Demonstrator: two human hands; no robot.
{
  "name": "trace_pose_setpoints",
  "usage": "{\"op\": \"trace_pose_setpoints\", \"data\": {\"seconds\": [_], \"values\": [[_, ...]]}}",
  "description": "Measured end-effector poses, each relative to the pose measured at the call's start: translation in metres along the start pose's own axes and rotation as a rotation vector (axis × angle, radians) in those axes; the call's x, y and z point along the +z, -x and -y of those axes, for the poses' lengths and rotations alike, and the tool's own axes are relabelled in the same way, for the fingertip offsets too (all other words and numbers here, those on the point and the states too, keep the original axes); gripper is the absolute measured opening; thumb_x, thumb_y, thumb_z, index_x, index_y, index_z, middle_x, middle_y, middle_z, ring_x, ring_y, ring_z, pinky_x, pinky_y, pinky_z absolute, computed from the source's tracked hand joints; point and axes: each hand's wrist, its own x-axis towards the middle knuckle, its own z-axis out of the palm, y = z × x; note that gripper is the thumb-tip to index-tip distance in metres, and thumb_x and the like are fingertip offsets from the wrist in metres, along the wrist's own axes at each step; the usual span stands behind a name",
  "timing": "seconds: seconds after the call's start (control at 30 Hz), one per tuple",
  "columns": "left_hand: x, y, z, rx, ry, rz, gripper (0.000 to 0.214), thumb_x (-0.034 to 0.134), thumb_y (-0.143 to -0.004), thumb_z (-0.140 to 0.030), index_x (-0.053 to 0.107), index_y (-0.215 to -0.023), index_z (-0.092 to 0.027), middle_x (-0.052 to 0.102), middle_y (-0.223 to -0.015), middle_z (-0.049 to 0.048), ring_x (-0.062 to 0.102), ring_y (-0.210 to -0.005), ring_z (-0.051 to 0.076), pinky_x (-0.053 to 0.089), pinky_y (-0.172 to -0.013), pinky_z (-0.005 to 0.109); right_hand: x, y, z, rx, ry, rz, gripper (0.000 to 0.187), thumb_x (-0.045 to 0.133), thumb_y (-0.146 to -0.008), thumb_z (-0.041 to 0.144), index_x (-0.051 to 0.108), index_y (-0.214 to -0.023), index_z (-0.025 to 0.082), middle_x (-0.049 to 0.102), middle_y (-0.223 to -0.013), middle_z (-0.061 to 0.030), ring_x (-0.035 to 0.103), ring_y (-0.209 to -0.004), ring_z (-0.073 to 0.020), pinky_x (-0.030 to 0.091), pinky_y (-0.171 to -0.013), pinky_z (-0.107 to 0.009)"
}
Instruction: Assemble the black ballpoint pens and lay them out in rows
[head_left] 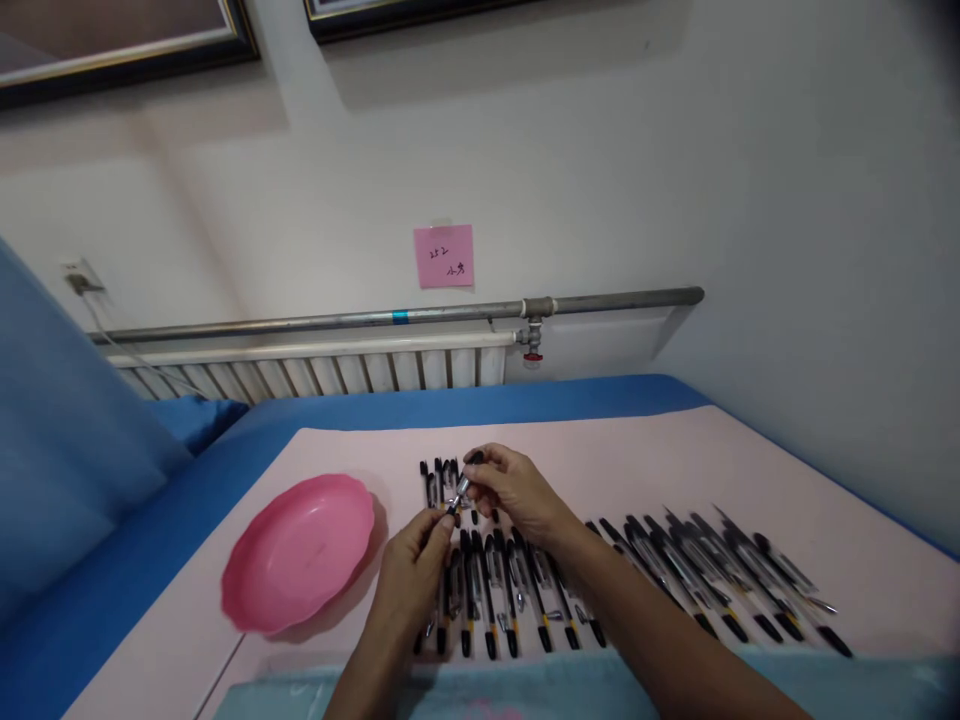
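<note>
Over the pink sheet (622, 450), my two hands meet at a pen (463, 487) with a clear body and dark ends. My left hand (412, 560) pinches its lower end near the tip. The upper, dark end sits between the fingers of my right hand (517, 490). Just below my hands lies a row of black-capped clear pens (491, 590), with small metallic tips among them. Behind the held pen is a smaller group of pen parts (437, 482), partly covered by my hands. My right forearm hides some pens.
A pink scalloped dish (300, 555) sits at the left. More pens and parts (712, 570) lie in a slanted row at the right. Beyond the blue surface (480, 400) are a radiator (337, 368), a metal pipe (315, 325) and a wall with a pink note (444, 257).
</note>
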Motion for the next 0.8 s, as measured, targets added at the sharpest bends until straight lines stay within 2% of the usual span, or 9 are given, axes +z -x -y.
{"op": "trace_pose_setpoints", "data": {"seconds": [0.13,0.4,0.57,0.63,0.7,0.8], "values": [[-0.001,0.000,0.001,0.008,0.032,0.011,0.034,0.047,-0.076,-0.046,0.060,-0.083,-0.016,0.044,-0.057,-0.0038,0.037,-0.052,0.010,0.030,-0.049,0.021,0.003,0.003,-0.001,0.013,0.071,0.021,0.017,0.058,-0.069,0.028,0.049,-0.078,0.016,0.055,-0.054,0.0053,0.044,-0.036,-0.0050,0.033,-0.036,-0.017],[-0.004,-0.003,0.006,0.038,0.178,-0.019,0.032,0.051,-0.075,-0.040,0.058,-0.096,-0.017,0.052,-0.065,-0.0014,0.048,-0.063,0.013,0.038,-0.060,0.024,0.012,0.007,-0.008,0.018,0.257,0.164,0.020,0.052,-0.075,0.034,0.049,-0.065,0.017,0.052,-0.052,0.0047,0.042,-0.040,-0.0059,0.031,-0.040,-0.019],[-0.003,-0.002,0.006,0.078,0.140,-0.052,0.027,0.054,-0.074,-0.035,0.057,-0.094,-0.017,0.051,-0.067,-0.0013,0.047,-0.062,0.012,0.037,-0.058,0.022,0.019,0.009,-0.010,0.033,0.320,0.126,0.024,0.057,-0.071,0.033,0.043,-0.059,0.018,0.043,-0.045,0.0071,0.039,-0.041,-0.0064,0.029,-0.040,-0.019],[-0.002,-0.002,0.006,0.102,0.160,-0.051,0.026,0.053,-0.075,-0.036,0.057,-0.092,-0.017,0.054,-0.071,-0.0001,0.048,-0.065,0.012,0.038,-0.060,0.022,0.020,0.009,-0.009,0.047,0.303,0.109,0.021,0.056,-0.071,0.032,0.044,-0.061,0.018,0.043,-0.045,0.0072,0.038,-0.040,-0.0063,0.028,-0.039,-0.019],[-0.003,-0.003,0.005,0.109,0.190,-0.061,0.026,0.052,-0.075,-0.039,0.057,-0.086,-0.016,0.055,-0.073,0.0008,0.049,-0.067,0.013,0.038,-0.061,0.023,0.019,0.008,-0.008,0.038,0.253,0.091,0.017,0.054,-0.072,0.034,0.049,-0.072,0.018,0.044,-0.048,0.0073,0.037,-0.039,-0.0061,0.027,-0.038,-0.019],[-0.006,-0.004,0.006,0.047,0.200,-0.078,0.029,0.055,-0.072,-0.044,0.055,-0.079,-0.016,0.050,-0.062,-0.0021,0.045,-0.057,0.010,0.036,-0.053,0.021,0.016,0.006,-0.005,0.003,0.187,0.074,0.027,0.054,-0.072,0.038,0.051,-0.090,0.018,0.045,-0.050,0.0075,0.037,-0.039,-0.0064,0.027,-0.036,-0.018]]}}
